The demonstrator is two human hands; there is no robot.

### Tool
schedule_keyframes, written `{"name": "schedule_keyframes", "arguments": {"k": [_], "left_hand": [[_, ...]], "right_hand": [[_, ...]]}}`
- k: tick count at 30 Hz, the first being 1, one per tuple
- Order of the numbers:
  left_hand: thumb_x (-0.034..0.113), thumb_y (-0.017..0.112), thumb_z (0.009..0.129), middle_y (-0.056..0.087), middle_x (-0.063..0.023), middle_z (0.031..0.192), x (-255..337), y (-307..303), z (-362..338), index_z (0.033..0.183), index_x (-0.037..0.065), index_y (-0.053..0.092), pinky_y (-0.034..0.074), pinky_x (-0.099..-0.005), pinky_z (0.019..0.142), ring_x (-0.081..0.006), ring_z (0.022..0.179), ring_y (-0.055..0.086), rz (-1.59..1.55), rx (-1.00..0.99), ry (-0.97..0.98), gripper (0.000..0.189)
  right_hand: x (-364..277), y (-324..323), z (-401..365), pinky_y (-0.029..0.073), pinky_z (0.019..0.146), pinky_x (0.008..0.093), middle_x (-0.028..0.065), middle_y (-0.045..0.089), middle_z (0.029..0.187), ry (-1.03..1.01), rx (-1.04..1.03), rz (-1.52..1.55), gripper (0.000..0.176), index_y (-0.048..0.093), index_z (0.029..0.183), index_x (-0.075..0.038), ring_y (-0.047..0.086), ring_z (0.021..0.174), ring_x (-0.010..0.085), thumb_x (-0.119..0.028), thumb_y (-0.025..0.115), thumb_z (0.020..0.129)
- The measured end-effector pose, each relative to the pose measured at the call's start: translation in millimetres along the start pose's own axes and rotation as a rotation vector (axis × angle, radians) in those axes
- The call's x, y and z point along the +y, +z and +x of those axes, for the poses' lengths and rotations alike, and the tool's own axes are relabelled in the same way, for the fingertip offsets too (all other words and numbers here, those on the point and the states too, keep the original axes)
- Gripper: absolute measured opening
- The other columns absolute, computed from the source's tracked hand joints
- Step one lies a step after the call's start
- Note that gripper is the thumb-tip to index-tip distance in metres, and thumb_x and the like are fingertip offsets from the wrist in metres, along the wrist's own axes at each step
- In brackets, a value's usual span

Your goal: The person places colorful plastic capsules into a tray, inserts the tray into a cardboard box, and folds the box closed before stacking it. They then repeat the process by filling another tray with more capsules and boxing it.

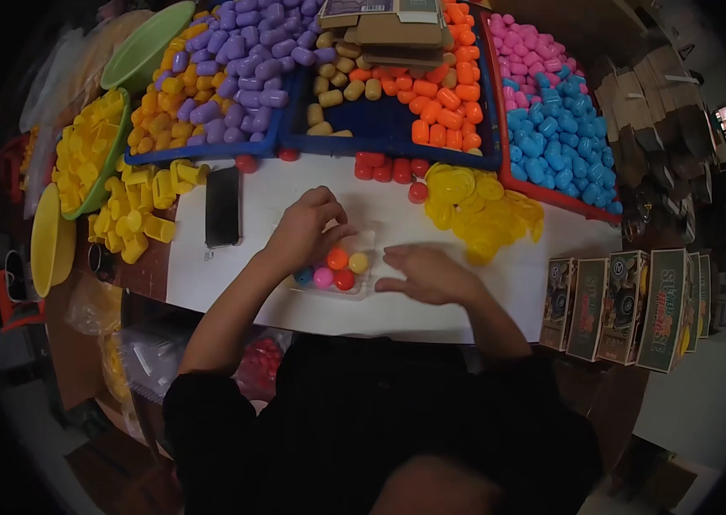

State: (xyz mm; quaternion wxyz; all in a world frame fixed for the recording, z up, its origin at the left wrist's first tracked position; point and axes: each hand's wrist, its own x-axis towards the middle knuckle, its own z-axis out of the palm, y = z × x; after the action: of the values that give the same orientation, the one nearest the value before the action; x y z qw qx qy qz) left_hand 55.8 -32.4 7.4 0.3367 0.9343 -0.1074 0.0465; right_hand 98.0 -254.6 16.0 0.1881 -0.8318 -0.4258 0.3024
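Fingers (335, 232) of left hand (307, 227) curled over capsule tray (368, 279), grip hidden; right hand (427, 273) flat, fingers spread.

Blk phone (223, 206) left, yellow lids (483, 210) right, printed boxes (629, 305) far rt, purple capsules (243, 60) in blue bin (200, 153)

Tray (369, 243) half under left hand (303, 232); box print (663, 307) blurred

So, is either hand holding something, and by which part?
The left hand touches the top of an orange plastic capsule in the clear plastic tray; a firm grip cannot be told. The right hand lies flat, holding nothing.
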Motion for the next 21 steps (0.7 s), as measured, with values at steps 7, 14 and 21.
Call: {"name": "schedule_keyframes", "arguments": {"k": [7, 14, 21], "left_hand": [[0.013, 0.070, 0.075, 0.053, -0.0101, 0.079, 45, -19, 11, 0.080, 0.004, 0.061, 0.045, -0.0337, 0.064, -0.0259, 0.074, 0.054, -0.200, 0.226, 0.086, 0.013], [0.009, 0.067, 0.079, 0.054, -0.0047, 0.107, 43, -34, 32, 0.111, 0.006, 0.055, 0.045, -0.0257, 0.073, -0.0138, 0.082, 0.053, -0.419, 0.353, -0.043, 0.035], [0.002, 0.062, 0.076, 0.057, -0.0115, 0.110, 74, -33, 85, 0.129, 0.002, 0.034, 0.047, -0.0308, 0.083, -0.0159, 0.097, 0.056, -0.940, 0.165, -0.200, 0.060]], "right_hand": [[34, -201, 179, 0.044, 0.090, 0.0405, 0.0267, 0.049, 0.119, 0.070, 1.513, -0.633, 0.081, 0.044, 0.120, 0.007, 0.054, 0.105, 0.0363, -0.050, 0.072, 0.069], [82, -251, 162, 0.049, 0.078, 0.0389, 0.0223, 0.061, 0.097, 0.301, 0.929, -0.246, 0.060, 0.055, 0.104, 0.005, 0.061, 0.092, 0.0346, -0.040, 0.071, 0.066], [59, -93, -7, 0.048, 0.077, 0.0354, 0.0142, 0.064, 0.087, 0.071, 1.109, 0.287, 0.053, 0.055, 0.114, 0.004, 0.062, 0.086, 0.0249, -0.028, 0.067, 0.074]]}}
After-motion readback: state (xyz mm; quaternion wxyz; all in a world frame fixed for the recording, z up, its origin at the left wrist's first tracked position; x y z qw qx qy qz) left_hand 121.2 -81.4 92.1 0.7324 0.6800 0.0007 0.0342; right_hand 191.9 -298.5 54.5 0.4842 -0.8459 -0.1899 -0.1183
